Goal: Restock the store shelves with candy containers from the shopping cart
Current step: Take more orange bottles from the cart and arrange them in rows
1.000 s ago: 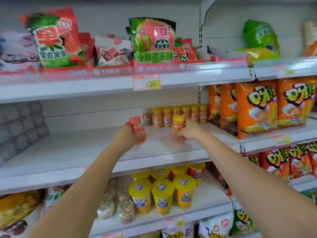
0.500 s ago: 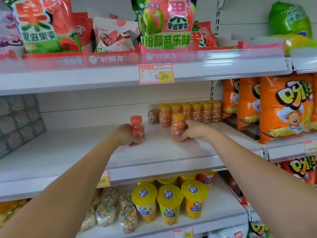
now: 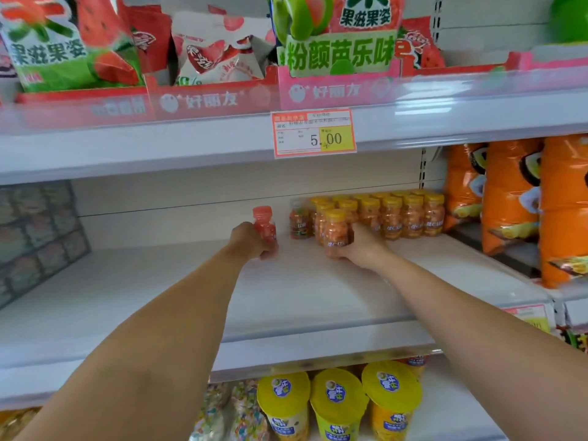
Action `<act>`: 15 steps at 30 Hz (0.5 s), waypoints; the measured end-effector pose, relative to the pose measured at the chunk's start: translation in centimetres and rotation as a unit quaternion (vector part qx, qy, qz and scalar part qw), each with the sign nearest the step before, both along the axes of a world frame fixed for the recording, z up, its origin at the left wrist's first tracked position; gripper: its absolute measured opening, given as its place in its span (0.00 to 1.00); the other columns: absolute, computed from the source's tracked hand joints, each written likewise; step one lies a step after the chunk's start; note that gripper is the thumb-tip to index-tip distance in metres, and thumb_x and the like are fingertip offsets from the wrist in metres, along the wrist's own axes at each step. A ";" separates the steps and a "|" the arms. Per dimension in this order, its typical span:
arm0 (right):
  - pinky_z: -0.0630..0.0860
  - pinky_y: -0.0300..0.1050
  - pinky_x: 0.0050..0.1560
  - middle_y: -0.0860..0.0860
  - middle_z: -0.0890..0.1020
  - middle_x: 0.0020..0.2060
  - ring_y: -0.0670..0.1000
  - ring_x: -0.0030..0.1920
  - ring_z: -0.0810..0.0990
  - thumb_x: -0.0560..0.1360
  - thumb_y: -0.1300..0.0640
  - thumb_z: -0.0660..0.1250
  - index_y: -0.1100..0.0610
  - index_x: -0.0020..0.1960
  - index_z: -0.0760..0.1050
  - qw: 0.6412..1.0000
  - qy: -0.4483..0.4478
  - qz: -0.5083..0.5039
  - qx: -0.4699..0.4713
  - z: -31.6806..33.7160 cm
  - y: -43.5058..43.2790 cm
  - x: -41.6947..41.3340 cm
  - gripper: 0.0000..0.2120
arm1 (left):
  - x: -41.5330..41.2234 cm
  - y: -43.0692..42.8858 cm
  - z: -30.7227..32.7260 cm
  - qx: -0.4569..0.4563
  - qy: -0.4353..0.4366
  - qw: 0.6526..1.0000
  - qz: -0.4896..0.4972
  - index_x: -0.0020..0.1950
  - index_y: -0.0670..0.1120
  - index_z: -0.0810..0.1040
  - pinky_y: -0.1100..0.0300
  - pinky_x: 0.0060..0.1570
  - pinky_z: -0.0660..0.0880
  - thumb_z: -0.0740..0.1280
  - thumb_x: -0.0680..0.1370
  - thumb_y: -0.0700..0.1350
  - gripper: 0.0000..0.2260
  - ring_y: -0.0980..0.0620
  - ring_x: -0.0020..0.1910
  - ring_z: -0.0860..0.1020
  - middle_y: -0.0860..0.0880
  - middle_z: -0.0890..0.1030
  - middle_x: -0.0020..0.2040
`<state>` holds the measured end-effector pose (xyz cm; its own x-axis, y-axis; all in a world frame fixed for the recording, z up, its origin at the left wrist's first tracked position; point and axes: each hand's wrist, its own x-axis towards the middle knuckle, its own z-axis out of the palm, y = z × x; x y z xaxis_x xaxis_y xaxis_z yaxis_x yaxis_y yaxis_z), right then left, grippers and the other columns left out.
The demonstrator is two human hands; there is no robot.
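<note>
My left hand grips a small red-capped candy bottle, held upright low over the white middle shelf. My right hand grips a yellow-capped orange candy bottle that stands on the same shelf. Right behind it is a group of several yellow-capped orange bottles at the shelf's back right, with one clear-capped bottle at the group's left end. The shopping cart is out of view.
Fruit-candy bags in red display trays fill the top shelf, above a 5.00 price tag. Orange snack bags hang at the right. Yellow-lidded cups and sprinkle packs stand on the shelf below. A grey patterned box is at the left.
Both hands have reached deeper toward the shelf's back and lowered their bottles. The right bottle now stands against the group of orange bottles. The camera has moved closer.
</note>
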<state>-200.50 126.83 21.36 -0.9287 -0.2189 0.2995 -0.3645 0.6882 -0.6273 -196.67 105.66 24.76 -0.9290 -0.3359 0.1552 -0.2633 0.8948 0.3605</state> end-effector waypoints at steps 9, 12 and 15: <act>0.75 0.45 0.54 0.52 0.81 0.56 0.53 0.55 0.79 0.66 0.49 0.77 0.55 0.63 0.71 0.999 0.032 0.008 -0.043 -0.4 0.4 0.1 0.29 | -4.0 0.8 -0.2 -0.005 0.018 1.000 0.001 0.34 0.45 0.69 0.65 0.28 0.65 0.69 0.72 0.47 0.12 0.50 0.37 0.74 0.48 0.73 0.35; 0.75 0.48 0.56 0.52 0.81 0.56 0.52 0.55 0.79 0.66 0.48 0.77 0.56 0.63 0.71 0.999 0.021 0.007 -0.042 -0.6 0.3 -0.1 0.30 | -4.8 0.7 -1.0 0.043 0.053 0.998 0.000 0.44 0.42 0.74 0.62 0.38 0.68 0.71 0.73 0.49 0.11 0.49 0.40 0.74 0.46 0.75 0.40; 0.75 0.45 0.54 0.52 0.81 0.56 0.52 0.55 0.79 0.67 0.49 0.77 0.56 0.61 0.72 0.999 0.023 0.013 -0.037 -0.4 0.3 0.1 0.27 | -5.2 0.2 -1.4 0.097 0.070 0.993 -0.003 0.52 0.40 0.78 0.60 0.42 0.69 0.74 0.71 0.50 0.17 0.47 0.46 0.76 0.45 0.78 0.45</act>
